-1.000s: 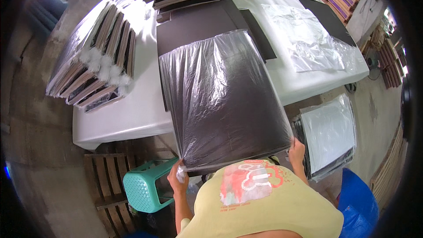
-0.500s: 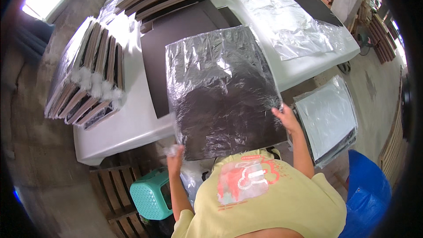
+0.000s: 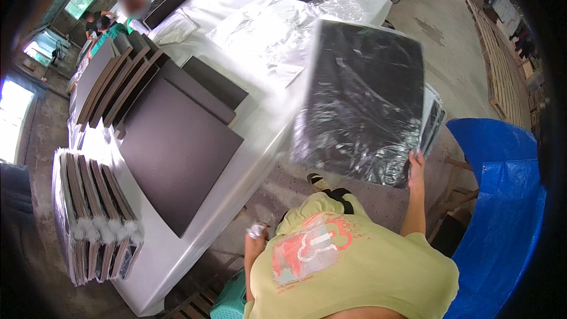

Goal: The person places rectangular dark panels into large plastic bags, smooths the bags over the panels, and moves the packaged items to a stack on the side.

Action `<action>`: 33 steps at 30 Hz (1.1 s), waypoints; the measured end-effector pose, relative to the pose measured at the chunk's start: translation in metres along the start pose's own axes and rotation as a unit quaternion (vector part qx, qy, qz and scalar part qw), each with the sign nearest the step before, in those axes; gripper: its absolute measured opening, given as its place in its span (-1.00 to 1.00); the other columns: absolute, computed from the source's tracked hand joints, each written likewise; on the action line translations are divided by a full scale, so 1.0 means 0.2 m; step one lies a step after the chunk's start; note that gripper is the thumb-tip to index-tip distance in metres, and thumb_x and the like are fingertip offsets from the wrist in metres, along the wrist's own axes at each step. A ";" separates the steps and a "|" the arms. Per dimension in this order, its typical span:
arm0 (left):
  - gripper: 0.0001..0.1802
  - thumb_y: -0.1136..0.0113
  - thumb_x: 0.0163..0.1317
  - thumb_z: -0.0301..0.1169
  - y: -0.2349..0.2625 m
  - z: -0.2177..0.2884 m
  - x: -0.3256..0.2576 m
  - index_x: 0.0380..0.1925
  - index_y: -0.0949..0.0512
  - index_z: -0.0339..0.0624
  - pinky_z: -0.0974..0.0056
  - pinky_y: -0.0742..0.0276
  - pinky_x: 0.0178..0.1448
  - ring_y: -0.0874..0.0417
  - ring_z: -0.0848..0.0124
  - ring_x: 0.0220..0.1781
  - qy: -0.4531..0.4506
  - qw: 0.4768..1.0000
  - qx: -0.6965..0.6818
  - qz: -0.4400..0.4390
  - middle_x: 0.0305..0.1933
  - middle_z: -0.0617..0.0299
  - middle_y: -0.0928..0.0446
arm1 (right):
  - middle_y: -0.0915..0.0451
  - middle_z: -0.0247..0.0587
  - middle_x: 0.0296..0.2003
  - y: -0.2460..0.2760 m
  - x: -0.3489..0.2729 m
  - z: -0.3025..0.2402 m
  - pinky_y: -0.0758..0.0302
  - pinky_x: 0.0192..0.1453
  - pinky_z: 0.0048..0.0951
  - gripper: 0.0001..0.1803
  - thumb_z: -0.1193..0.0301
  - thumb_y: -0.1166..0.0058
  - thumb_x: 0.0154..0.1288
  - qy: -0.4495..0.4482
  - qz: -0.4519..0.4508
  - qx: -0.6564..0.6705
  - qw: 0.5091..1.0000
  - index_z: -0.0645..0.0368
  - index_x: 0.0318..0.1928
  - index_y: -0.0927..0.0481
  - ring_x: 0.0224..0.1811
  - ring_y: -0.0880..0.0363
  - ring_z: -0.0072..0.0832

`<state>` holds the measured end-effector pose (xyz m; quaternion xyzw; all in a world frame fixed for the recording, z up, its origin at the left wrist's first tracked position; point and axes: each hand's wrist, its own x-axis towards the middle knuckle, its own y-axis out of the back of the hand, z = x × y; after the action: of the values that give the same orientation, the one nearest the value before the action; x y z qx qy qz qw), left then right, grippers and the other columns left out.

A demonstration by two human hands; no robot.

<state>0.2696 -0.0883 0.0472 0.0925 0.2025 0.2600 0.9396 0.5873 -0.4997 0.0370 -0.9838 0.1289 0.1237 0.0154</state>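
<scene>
One dark panel wrapped in clear plastic film (image 3: pixel 363 100) is held up in the air off the right edge of the white desk (image 3: pixel 260 142), tilted and slightly blurred. The right hand (image 3: pixel 416 164) grips it at its lower right corner, fingers closed around the edge. Just behind the panel's right side, the edges of more film-wrapped panels (image 3: pixel 434 121) show, stacked lower down.

The left hand (image 3: pixel 255 233) sits low, near the person's yellow-green shirt (image 3: pixel 348 266), well apart from the wrapped panel. It is closed on something small, pale and crumpled that is too small to name.

On the desk lies a large bare dark board (image 3: pixel 177 153), flat, with more dark boards (image 3: pixel 147 82) fanned out behind it toward the far left. Loose clear plastic bags (image 3: pixel 271 29) lie crumpled on the desk farther back. At the desk's near left end, a row of wrapped panels (image 3: pixel 94 218) stands on edge.

A blue tarp (image 3: pixel 502 201) covers something to the person's right, and a green plastic stool (image 3: pixel 233 301) shows below the left arm. Other people (image 3: pixel 109 23) stand at the far left end of the desk.
</scene>
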 end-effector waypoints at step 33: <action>-0.31 0.38 0.19 0.15 0.15 0.83 0.14 0.22 -0.01 0.01 0.14 -0.17 0.19 -0.21 0.22 0.20 -0.185 0.834 -0.469 0.223 0.16 0.05 -0.23 | -0.48 -0.21 -0.31 -1.65 -1.22 -0.56 -0.28 -0.07 -0.33 -0.61 0.35 -0.21 -0.08 0.417 -0.652 -0.020 0.633 0.11 -0.17 -0.47 -0.24 -0.45 -0.34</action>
<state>0.3494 -0.0592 0.1965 -0.2700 -0.1478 0.5040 0.8070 0.4705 -0.1257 0.2057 -0.7585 -0.5561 -0.3394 0.0169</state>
